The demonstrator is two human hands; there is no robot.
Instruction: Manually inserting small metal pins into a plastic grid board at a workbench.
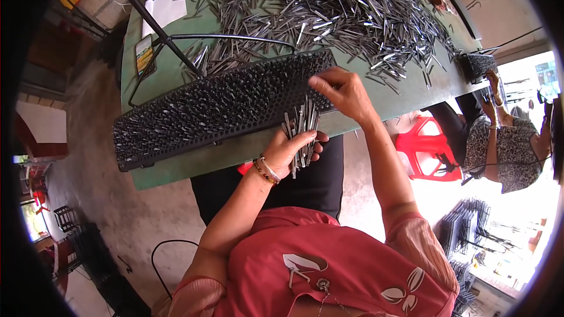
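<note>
A bundle of thin dark metal strips (302,127) lies in my left hand (286,151), its thumb pressed across them. My right hand (343,91) is over the right end of a long black perforated rack (276,95). The fingers of that hand are curled together; whatever may be between them is hidden. Close-packed small metal pieces stand in the holes over the left and middle of the rack. Toward its right end, bare holes show. The rack lies slanted along the near edge of the green table (176,171).
A large heap of loose metal strips (352,9) covers the table's far side. Black metal rods (235,36) rise behind the rack. A phone (144,54) and white paper (167,9) lie at left. Rightward, another person (508,152) works at a similar rack (479,66), near a red stool (426,148).
</note>
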